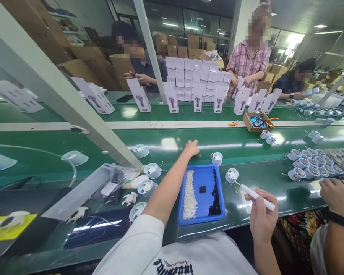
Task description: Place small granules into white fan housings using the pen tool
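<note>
My left arm reaches far forward over the green conveyor belt, and my left hand (192,148) has its fingers curled; whatever is in them is hidden. In my right hand (263,214) is a white pen-shaped tool (256,196) with a thin tip. That tip points at a small white round fan housing (232,175) with short wires, on the green bench. Another fan housing (217,158) stands behind the tray's far edge. Between my arms lies a blue tray (202,219) holding a strip of small whitish pieces (190,198), a strip of tiny black pieces (215,194) and a dark square (202,189).
Several fan housings (147,187) stand left of my arm, beside white fan blades (130,198) and plastic bags (114,187). Grouped housings (312,164) sit right, near a neighbour's hand (336,194). Across the belt are printed boxes (197,101), a small carton (250,125) and co-workers.
</note>
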The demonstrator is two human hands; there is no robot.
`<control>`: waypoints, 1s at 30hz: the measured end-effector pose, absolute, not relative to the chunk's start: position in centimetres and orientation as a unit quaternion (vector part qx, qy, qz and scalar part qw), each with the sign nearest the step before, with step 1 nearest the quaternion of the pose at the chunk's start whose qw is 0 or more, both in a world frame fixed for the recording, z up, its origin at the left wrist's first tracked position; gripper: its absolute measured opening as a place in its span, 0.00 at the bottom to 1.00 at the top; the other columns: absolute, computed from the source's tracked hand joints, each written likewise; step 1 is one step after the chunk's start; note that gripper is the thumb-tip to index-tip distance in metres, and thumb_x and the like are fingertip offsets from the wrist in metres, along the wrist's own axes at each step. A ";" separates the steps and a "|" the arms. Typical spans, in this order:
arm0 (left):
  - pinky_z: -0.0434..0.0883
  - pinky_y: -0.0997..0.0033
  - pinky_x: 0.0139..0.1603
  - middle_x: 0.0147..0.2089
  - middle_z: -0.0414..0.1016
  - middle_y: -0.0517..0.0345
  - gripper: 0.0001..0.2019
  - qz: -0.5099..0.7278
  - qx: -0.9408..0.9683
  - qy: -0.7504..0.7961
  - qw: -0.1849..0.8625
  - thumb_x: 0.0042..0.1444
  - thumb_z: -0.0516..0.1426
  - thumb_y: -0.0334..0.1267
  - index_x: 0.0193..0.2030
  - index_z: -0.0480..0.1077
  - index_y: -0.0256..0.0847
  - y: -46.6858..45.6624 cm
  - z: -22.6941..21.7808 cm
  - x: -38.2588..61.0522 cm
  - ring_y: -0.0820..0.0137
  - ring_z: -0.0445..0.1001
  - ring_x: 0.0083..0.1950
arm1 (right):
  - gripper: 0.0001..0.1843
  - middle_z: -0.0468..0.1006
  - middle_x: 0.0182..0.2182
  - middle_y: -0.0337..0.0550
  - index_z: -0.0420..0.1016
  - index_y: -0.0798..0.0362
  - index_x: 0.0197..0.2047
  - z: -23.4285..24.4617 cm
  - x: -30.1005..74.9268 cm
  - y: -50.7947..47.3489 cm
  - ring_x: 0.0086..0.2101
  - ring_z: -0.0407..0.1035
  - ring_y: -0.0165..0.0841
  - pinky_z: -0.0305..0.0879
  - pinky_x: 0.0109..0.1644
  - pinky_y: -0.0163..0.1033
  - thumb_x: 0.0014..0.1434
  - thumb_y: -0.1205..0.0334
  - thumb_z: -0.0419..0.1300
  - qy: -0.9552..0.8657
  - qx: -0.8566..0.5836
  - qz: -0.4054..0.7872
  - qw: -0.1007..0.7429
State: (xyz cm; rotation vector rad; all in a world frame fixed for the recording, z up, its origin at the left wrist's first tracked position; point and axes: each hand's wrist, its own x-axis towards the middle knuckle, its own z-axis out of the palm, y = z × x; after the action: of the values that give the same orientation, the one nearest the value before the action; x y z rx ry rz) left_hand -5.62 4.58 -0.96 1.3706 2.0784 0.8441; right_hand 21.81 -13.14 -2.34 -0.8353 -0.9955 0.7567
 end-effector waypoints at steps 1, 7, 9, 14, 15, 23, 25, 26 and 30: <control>0.63 0.48 0.60 0.55 0.66 0.34 0.22 0.329 0.504 0.757 0.255 0.39 0.61 0.25 0.45 0.67 0.36 4.3 -0.8 -5.3 0.46 0.65 0.61 | 0.04 0.75 0.36 0.38 0.70 0.52 0.38 -2.2 21.5 -13.0 0.29 0.76 0.30 0.75 0.34 0.40 0.60 0.63 0.61 -0.456 -0.383 0.341 0.727; 0.69 0.67 0.52 0.46 0.71 0.55 0.20 0.628 0.393 0.544 0.394 0.49 0.62 0.36 0.47 0.60 0.43 0.6 3.0 -2.1 0.69 0.72 0.48 | 0.05 0.74 0.41 0.40 0.69 0.50 0.42 -0.4 19.7 -12.2 0.36 0.77 0.33 0.75 0.35 0.40 0.62 0.65 0.59 -0.493 -0.362 0.314 0.726; 0.71 0.71 0.47 0.42 0.72 0.57 0.11 0.705 0.300 0.388 0.512 0.50 0.60 0.38 0.38 0.62 0.41 -0.9 4.5 -1.3 0.71 0.72 0.44 | 0.05 0.73 0.41 0.40 0.68 0.49 0.43 0.5 19.0 -12.0 0.37 0.77 0.34 0.75 0.35 0.41 0.62 0.65 0.58 -0.514 -0.347 0.303 0.724; 0.69 0.77 0.35 0.34 0.72 0.59 0.03 0.710 0.245 0.321 0.576 0.52 0.59 0.35 0.33 0.70 0.39 -4.0 6.7 -0.1 0.75 0.70 0.35 | 0.06 0.73 0.40 0.40 0.67 0.47 0.43 2.3 17.5 -11.8 0.35 0.77 0.34 0.76 0.34 0.43 0.63 0.66 0.57 -0.567 -0.312 0.262 0.716; 0.69 0.77 0.33 0.33 0.72 0.60 0.04 0.704 0.252 0.320 0.582 0.52 0.59 0.35 0.34 0.71 0.38 -4.4 6.8 0.1 0.76 0.69 0.34 | 0.06 0.72 0.41 0.40 0.67 0.47 0.44 2.6 17.3 -11.8 0.34 0.77 0.33 0.76 0.34 0.43 0.63 0.66 0.57 -0.577 -0.304 0.254 0.715; 0.66 0.80 0.26 0.31 0.70 0.61 0.11 0.656 0.331 0.331 0.591 0.48 0.65 0.40 0.35 0.72 0.38 -5.6 7.1 1.2 0.76 0.67 0.31 | 0.07 0.72 0.41 0.41 0.67 0.47 0.45 3.8 16.2 -11.5 0.32 0.76 0.32 0.79 0.35 0.47 0.62 0.63 0.58 -0.606 -0.289 0.227 0.705; 0.66 0.80 0.26 0.30 0.70 0.62 0.12 0.656 0.345 0.327 0.586 0.47 0.66 0.41 0.36 0.72 0.39 -5.7 7.2 1.3 0.77 0.68 0.31 | 0.07 0.72 0.41 0.42 0.67 0.47 0.44 3.7 16.0 -11.3 0.32 0.76 0.33 0.79 0.35 0.47 0.62 0.63 0.58 -0.605 -0.300 0.224 0.703; 0.66 0.80 0.26 0.30 0.70 0.62 0.13 0.655 0.352 0.323 0.585 0.46 0.66 0.42 0.36 0.72 0.39 -5.7 7.3 1.3 0.77 0.68 0.30 | 0.07 0.72 0.41 0.42 0.67 0.47 0.44 3.6 16.0 -11.2 0.32 0.76 0.33 0.79 0.35 0.47 0.62 0.63 0.58 -0.604 -0.303 0.222 0.703; 0.67 0.79 0.27 0.31 0.71 0.62 0.15 0.653 0.375 0.313 0.579 0.43 0.69 0.43 0.36 0.73 0.40 -6.0 7.3 1.4 0.78 0.68 0.29 | 0.07 0.71 0.41 0.41 0.67 0.47 0.45 3.4 15.9 -11.0 0.33 0.76 0.33 0.78 0.34 0.45 0.63 0.66 0.57 -0.602 -0.306 0.218 0.705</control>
State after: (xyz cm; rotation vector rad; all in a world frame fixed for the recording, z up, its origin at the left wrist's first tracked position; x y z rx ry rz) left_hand 1.36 -6.01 7.25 0.8766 0.7316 1.5268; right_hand 15.91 -11.01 3.44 -0.6810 -1.3387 0.4839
